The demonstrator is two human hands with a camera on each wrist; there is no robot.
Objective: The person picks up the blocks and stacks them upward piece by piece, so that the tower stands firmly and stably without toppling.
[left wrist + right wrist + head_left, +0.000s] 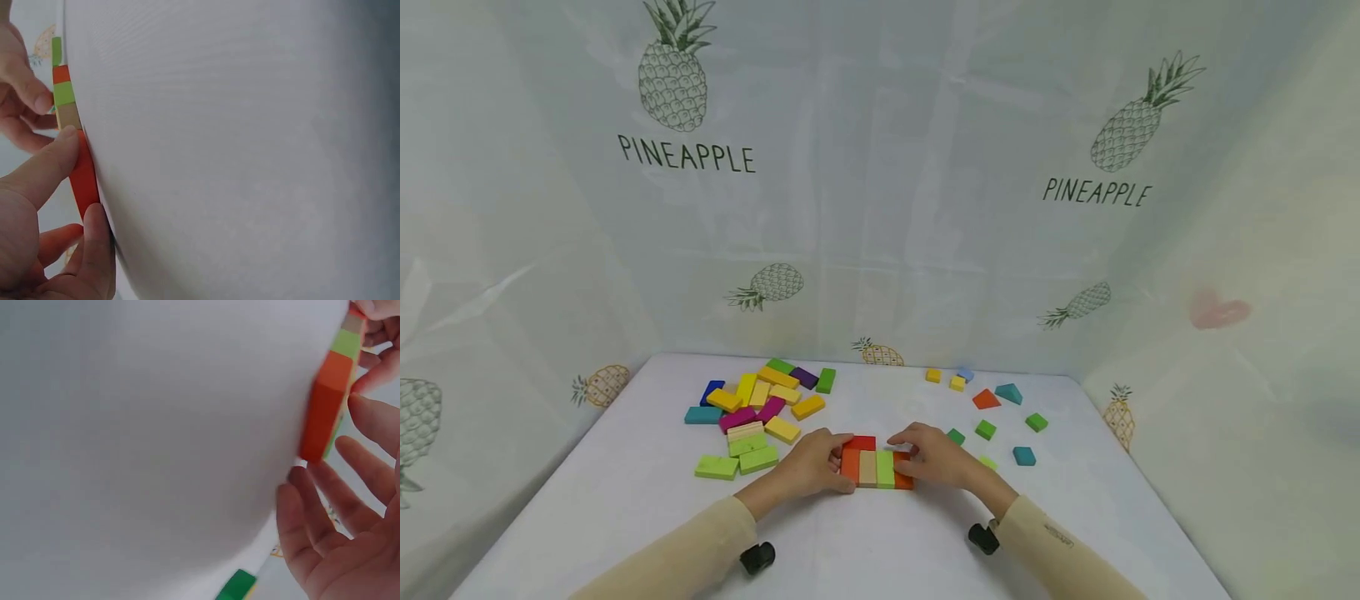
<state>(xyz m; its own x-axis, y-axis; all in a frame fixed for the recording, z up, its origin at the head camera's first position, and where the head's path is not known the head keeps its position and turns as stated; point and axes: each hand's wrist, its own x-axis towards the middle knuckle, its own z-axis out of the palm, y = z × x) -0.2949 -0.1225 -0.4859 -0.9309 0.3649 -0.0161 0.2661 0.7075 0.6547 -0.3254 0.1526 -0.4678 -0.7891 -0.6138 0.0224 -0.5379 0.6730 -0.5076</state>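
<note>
On the white table a row of flat blocks lies side by side: an orange block [850,467], a tan block [868,469], a light green block [885,470] and another orange block [904,482]. Beyond the row, a red block [863,442] lies crosswise. My left hand [811,463] holds the left orange block, thumb at its near end and a finger at the far end. With fingers spread, my right hand [942,457] is at the right orange block [326,406], its thumb touching the near corner.
Several colored blocks, among them a magenta block [737,418] and a yellow block [783,430], are heaped at left. Smaller pieces, such as an orange triangle [986,399] and a teal block [1024,456], lie scattered at right. A pineapple-print curtain [880,208] surrounds the table.
</note>
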